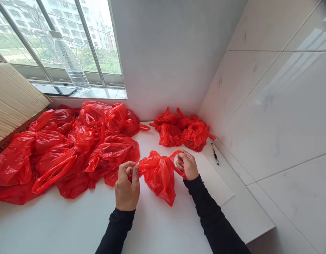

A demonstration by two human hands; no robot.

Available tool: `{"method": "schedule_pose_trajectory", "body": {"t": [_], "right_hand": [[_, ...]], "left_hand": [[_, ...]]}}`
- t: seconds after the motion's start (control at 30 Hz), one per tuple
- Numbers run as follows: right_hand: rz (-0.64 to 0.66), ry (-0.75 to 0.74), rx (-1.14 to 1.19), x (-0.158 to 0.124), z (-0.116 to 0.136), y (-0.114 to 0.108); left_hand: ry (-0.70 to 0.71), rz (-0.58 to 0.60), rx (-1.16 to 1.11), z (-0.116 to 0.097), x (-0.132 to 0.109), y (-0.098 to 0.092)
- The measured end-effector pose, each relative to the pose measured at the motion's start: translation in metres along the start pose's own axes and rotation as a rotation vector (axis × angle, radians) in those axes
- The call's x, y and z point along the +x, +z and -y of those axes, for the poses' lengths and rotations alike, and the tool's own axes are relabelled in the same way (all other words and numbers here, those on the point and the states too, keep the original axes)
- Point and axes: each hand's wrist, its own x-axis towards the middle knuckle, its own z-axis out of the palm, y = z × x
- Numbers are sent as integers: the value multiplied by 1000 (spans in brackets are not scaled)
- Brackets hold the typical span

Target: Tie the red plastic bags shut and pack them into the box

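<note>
A crumpled red plastic bag [159, 174] hangs just above the white tabletop [72, 225] between both hands. My left hand [127, 187] pinches the bag's left end, fingers closed. My right hand [188, 164] grips one of the bag's handle loops, fingers curled round it. Both arms wear black sleeves.
A big loose heap of red bags [64, 151] covers the left of the table. A smaller pile of bunched red bags [182, 130] lies at the back by the wall. A pen [215, 154] rests near the tiled wall. Cardboard [14, 98] leans at far left; a plastic bottle [72, 67] stands on the windowsill.
</note>
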Motion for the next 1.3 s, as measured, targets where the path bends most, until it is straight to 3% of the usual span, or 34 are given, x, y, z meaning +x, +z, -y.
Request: {"method": "schedule_pose_trajectory", "body": {"t": [0.13,0.2,0.3,0.4,0.53,0.6,0.73,0.8,0.9,1.07,1.13,1.23,1.3], "right_hand": [[54,-8,19,2,12,-11],[126,10,20,-1,17,-18],[315,81,-7,-7,20,-27],[483,182,-66,-8,16,-28],[275,146,-268,-1,0,-15],[261,101,-335,-1,-9,-6],[584,83,-426,-10,-24,9],[657,86,-421,-15,-28,13],[619,109,-341,-17,-28,18],[492,124,-222,-11,-21,15],[422,113,-203,-8,-20,11],[326,76,-223,-4,-20,6],[282,40,-275,-3,-20,5]], "left_hand": [[-95,-193,-213,-12,5,-11],[-62,-196,-289,-12,7,-15],[-57,-68,-432,-10,9,-16],[-187,86,-742,-8,9,-15],[-329,247,-1037,-12,8,-13],[-350,264,-1111,-15,6,-12],[-399,268,-1166,-19,1,-6],[-417,281,-1174,-19,1,-3],[-441,272,-1183,-19,1,-1],[-500,145,-1042,-15,2,1],[-546,227,-1019,-11,0,5],[-662,480,-1003,-5,-7,12],[-712,586,-991,-4,-12,17]]}}
